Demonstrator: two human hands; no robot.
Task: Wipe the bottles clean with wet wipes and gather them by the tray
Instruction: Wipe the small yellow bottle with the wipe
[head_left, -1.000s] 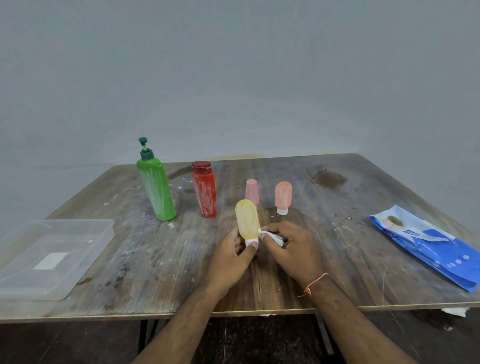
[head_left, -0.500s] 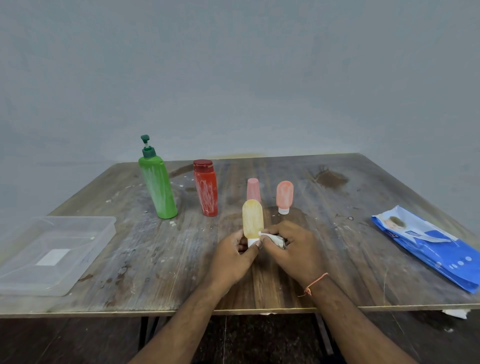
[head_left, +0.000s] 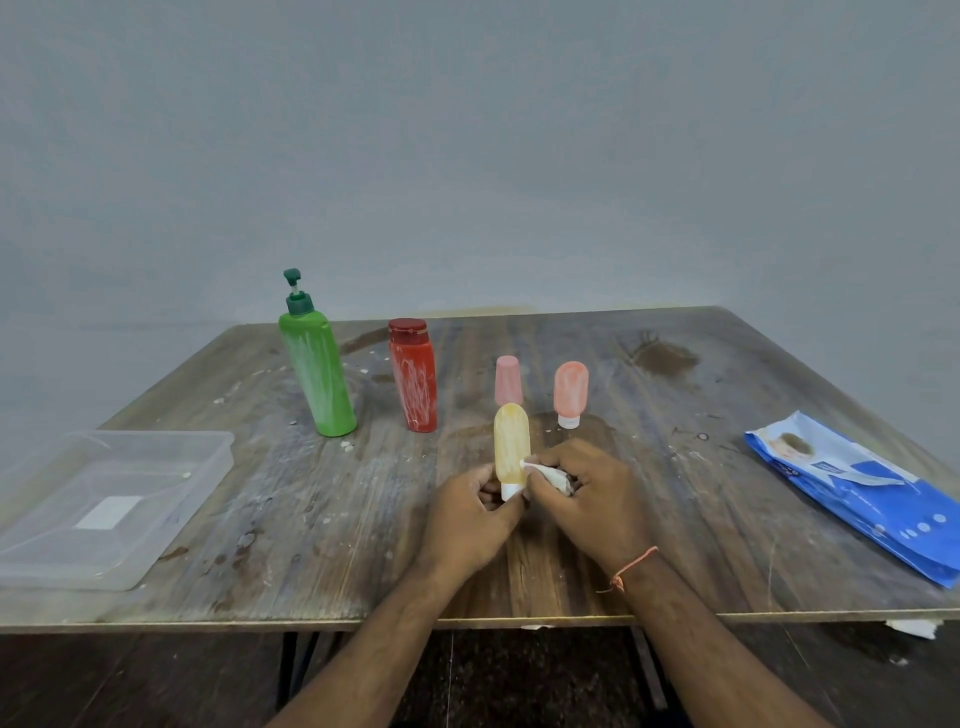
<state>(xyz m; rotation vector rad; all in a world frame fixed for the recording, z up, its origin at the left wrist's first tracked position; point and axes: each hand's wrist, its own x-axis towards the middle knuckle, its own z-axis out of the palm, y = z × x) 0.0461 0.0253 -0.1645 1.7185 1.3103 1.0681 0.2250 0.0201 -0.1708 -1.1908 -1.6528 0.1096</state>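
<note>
My left hand (head_left: 470, 512) grips the white cap end of a small yellow bottle (head_left: 511, 444), holding it upright with the cap down, at the table's middle front. My right hand (head_left: 587, 496) pinches a crumpled white wet wipe (head_left: 548, 475) against the bottle's lower right side. Behind stand a green pump bottle (head_left: 318, 376), a red bottle (head_left: 414, 379), a pink bottle (head_left: 507, 380) and an orange-pink bottle (head_left: 570, 391), all smeared with white. A clear plastic tray (head_left: 111, 506) lies at the left.
A blue pack of wet wipes (head_left: 857, 486) lies at the right edge of the worn wooden table (head_left: 311, 519). A grey wall stands behind the table. A scrap of white paper (head_left: 914, 627) hangs under the front right edge.
The yellow bottle has tilted from leaning left to nearly upright. My right hand with the wipe has shifted slightly up along the bottle's lower side.
</note>
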